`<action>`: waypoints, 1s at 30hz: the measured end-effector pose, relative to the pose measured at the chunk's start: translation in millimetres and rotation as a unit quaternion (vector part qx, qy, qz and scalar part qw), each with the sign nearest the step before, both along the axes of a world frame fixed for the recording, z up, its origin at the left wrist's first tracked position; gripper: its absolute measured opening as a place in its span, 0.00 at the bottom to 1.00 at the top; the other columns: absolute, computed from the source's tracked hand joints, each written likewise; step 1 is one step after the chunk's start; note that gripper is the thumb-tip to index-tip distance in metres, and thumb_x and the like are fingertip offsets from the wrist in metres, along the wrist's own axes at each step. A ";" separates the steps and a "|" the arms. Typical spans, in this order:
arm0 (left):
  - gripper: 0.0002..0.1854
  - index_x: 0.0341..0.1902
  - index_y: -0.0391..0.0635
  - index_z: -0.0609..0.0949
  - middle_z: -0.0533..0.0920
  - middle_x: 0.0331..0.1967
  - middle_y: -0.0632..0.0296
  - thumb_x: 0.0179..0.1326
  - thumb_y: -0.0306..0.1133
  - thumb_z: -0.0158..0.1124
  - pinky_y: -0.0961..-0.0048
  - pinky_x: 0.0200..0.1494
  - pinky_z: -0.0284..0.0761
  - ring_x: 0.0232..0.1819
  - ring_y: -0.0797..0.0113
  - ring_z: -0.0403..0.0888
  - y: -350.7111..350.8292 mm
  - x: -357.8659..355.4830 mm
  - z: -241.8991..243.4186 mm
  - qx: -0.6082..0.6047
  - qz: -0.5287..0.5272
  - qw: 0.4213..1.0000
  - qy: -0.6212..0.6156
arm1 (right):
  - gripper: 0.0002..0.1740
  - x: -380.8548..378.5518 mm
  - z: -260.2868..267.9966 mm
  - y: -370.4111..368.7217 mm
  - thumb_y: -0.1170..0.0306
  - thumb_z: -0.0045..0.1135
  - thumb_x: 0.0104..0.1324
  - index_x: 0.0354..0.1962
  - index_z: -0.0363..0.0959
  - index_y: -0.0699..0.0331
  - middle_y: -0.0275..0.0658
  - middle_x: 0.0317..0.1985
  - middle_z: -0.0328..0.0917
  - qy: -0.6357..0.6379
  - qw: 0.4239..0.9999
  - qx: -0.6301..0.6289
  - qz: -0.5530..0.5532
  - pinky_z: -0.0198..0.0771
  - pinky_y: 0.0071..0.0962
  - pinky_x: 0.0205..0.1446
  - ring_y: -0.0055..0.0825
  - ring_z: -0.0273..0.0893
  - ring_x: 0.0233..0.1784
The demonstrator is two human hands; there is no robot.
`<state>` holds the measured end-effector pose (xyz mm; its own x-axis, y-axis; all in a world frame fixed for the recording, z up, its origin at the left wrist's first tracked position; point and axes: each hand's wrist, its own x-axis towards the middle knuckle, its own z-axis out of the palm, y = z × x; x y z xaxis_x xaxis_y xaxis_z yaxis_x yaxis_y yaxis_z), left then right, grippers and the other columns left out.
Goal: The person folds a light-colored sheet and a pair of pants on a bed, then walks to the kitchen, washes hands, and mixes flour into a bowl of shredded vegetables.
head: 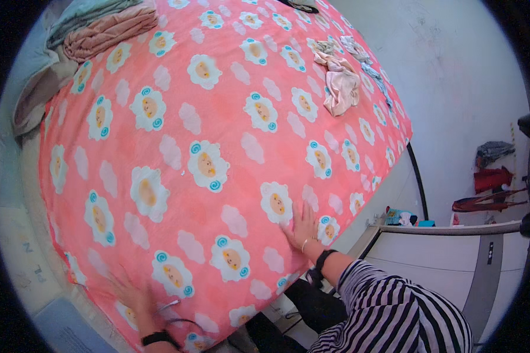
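A pink fitted sheet point(229, 176) printed with sheep faces and clouds covers a wide bed. Palm down with the fingers apart, my right hand point(304, 227) rests on it near the right edge. At the lower left, my left hand point(134, 295) is slightly blurred, fingers spread over the sheet near the bed's edge. Close to that hand, a white cable plug point(170, 304) and a dark cable point(187, 322) lie on the sheet. Both wrists bear dark bands. Neither hand holds anything.
Folded green cloth point(92, 11) and a folded pink-brown blanket point(112, 33) lie at the top left, near a grey-beige cloth point(44, 88). Crumpled peach clothing point(342, 86) and light blue clothing point(375, 77) lie at the upper right. A white cabinet point(428, 264) stands at the right.
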<state>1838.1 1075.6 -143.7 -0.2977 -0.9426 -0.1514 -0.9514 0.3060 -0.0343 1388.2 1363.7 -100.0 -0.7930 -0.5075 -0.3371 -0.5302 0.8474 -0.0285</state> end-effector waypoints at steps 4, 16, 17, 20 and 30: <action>0.55 0.74 0.55 0.47 0.41 0.74 0.46 0.48 0.62 0.64 0.45 0.68 0.53 0.74 0.46 0.45 60.6 -6.5 27.1 0.124 0.193 0.967 -0.108 | 0.54 42.3 36.8 76.7 0.38 0.55 0.54 0.70 0.42 0.53 0.59 0.71 0.36 -0.113 0.975 0.079 0.176 0.49 0.49 0.71 0.54 0.39 0.74; 0.27 0.52 0.41 0.78 0.81 0.44 0.44 0.52 0.47 0.65 0.60 0.50 0.74 0.49 0.51 0.79 92.6 -14.9 158.2 0.294 0.129 0.935 0.153 | 0.33 -11.2 93.8 117.6 0.44 0.51 0.60 0.50 0.72 0.63 0.44 0.38 0.80 -0.328 0.939 -0.065 0.084 0.74 0.34 0.42 0.35 0.79 0.39; 0.28 0.52 0.41 0.78 0.82 0.43 0.45 0.52 0.47 0.66 0.61 0.50 0.74 0.48 0.52 0.80 96.5 -29.4 178.1 0.324 0.106 0.923 0.178 | 0.32 -18.1 106.2 120.5 0.46 0.53 0.59 0.49 0.72 0.65 0.43 0.34 0.81 -0.306 0.944 -0.111 0.049 0.74 0.31 0.39 0.32 0.80 0.36; 0.29 0.54 0.41 0.77 0.82 0.40 0.48 0.52 0.47 0.67 0.63 0.50 0.75 0.45 0.54 0.80 99.8 -74.1 227.1 0.351 0.031 0.910 0.220 | 0.24 -36.4 167.8 138.3 0.52 0.53 0.63 0.48 0.72 0.62 0.39 0.39 0.80 -0.438 0.857 -0.194 -0.190 0.73 0.31 0.38 0.26 0.80 0.38; 0.25 0.54 0.40 0.77 0.82 0.40 0.49 0.57 0.44 0.63 0.63 0.46 0.76 0.42 0.57 0.81 118.6 -168.8 338.7 0.317 -0.152 0.912 0.212 | 0.14 -59.6 358.5 289.7 0.57 0.54 0.64 0.37 0.72 0.59 0.36 0.34 0.79 -0.371 0.581 -0.526 -0.498 0.72 0.27 0.36 0.25 0.80 0.36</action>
